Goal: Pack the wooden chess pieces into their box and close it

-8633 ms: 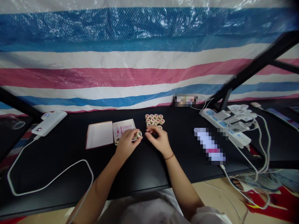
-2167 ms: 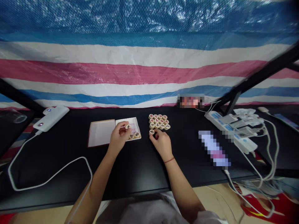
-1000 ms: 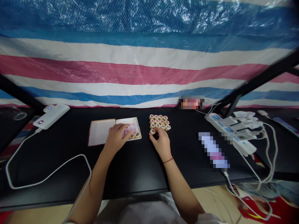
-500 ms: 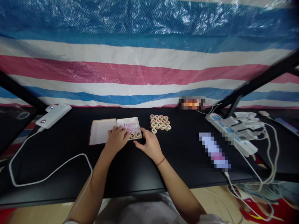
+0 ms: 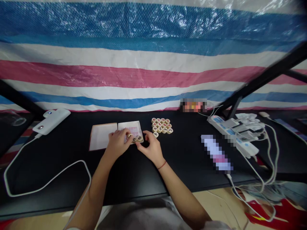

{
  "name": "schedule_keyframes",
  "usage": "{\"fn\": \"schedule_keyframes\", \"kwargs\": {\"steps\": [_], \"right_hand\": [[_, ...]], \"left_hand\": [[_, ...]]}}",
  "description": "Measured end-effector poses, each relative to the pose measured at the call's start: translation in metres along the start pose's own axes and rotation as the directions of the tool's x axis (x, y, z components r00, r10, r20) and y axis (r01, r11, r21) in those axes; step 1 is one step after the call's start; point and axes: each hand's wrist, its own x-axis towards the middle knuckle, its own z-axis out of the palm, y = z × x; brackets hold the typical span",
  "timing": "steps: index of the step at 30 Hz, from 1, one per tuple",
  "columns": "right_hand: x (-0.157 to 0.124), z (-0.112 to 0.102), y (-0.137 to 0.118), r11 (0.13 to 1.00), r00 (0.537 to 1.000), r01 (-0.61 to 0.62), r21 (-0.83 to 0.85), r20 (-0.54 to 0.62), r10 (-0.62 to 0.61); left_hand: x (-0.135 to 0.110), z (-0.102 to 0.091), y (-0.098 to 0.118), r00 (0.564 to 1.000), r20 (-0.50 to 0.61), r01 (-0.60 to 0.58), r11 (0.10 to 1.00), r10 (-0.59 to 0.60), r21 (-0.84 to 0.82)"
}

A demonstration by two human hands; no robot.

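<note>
1. Left hand (image 5: 117, 143): fingers curled and close together, tips down at the inner edge of the cardboard box tray (image 5: 130, 128). A small round object may sit at the fingertips; whether they pinch it cannot be determined.
2. Right hand (image 5: 151, 148): open, fingers spread and arched, tips just beside the tray's near right corner. It holds nothing.
3. Tray contents: a pink-ruled paper insert (image 5: 130, 129) lies under the left fingertips, and two wooden xiangqi pieces (image 5: 136, 139) lie between the hands. The insert's print is too small to read.
4. Box lid (image 5: 102, 136): lies open, touching the tray, left of the left fingertips and above the left hand.
5. Further xiangqi pieces (image 5: 161, 125): packed in a cluster ahead of the right hand. One single xiangqi piece (image 5: 155, 134) lies just below the cluster, nearest the right fingers. Red and black characters show on the pieces; individual characters cannot be read reliably.
6. Surroundings: a black table (image 5: 59, 166) bears everything. A white power bank (image 5: 51, 120) with a lit indicator stands far left of the left hand, and a white power strip (image 5: 230, 129) lies well right of the right hand. No brand is legible.
</note>
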Motion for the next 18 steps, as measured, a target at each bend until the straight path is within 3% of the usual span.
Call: {"fn": "schedule_keyframes", "kwargs": {"steps": [4, 9, 13, 18], "right_hand": [[-0.005, -0.004, -0.005, 0.984, 0.995, 0.103, 0.144, 0.000, -0.104], [-0.006, -0.017, 0.000, 0.983, 0.990, 0.111, 0.145, -0.096, -0.098], [-0.006, -0.038, 0.023, 0.997, 0.953, -0.065, 0.031, -0.295, 0.071], [-0.009, -0.052, 0.053, 0.958, 0.928, -0.285, -0.040, -0.262, 0.265]], "left_hand": [[-0.004, 0.008, 0.014, 0.999, 0.031, -0.006, 0.918, 0.020, -0.396], [-0.006, 0.025, 0.018, 0.996, 0.040, 0.086, 0.791, -0.078, -0.606], [-0.001, 0.032, 0.012, 0.976, -0.025, 0.117, 0.615, -0.218, -0.780], [0.004, 0.030, 0.011, 0.967, -0.042, 0.110, 0.563, -0.251, -0.819]]}}
